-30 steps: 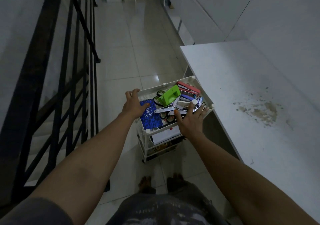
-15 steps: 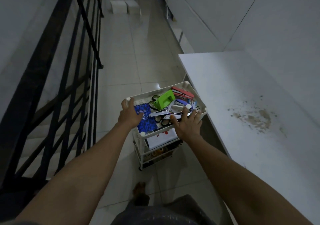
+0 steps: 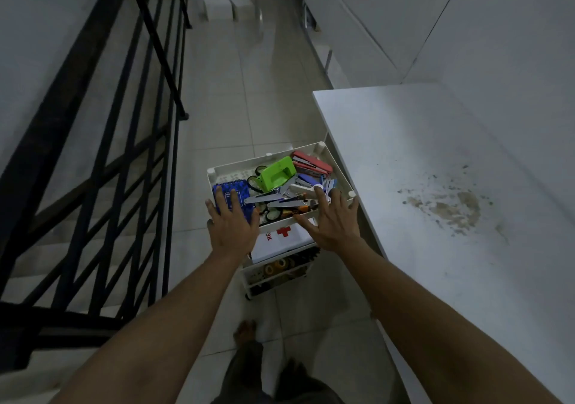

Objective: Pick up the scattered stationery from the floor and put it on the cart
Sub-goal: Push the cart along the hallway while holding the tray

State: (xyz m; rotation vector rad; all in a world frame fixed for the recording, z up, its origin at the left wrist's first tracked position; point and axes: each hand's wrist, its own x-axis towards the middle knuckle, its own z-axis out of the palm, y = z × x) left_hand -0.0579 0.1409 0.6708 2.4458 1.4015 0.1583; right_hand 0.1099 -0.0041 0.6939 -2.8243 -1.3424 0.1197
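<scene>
A white tiered cart (image 3: 330,154) stands on the tiled floor beside a white table. Its top tray holds a blue spiral notebook (image 3: 231,196), a green hole punch (image 3: 277,174), a red stapler (image 3: 311,162), scissors (image 3: 264,198) and several other small tools. My left hand (image 3: 231,224) lies over the tray's near left corner with fingers spread straight on the notebook. My right hand (image 3: 331,221) rests on the near right rim, fingers spread. Neither hand grips anything.
A white box with a red cross (image 3: 281,240) sits on the middle shelf, tape rolls (image 3: 275,268) on the lower one. A stained white table (image 3: 435,204) runs along the right. A black stair railing (image 3: 124,142) borders the left. Two white boxes (image 3: 228,6) stand far down the corridor.
The cart has rolled forward along the corridor as I walk behind it. My left hand slid from the tray's left rim onto its near corner; my right hand stays on the near rim.
</scene>
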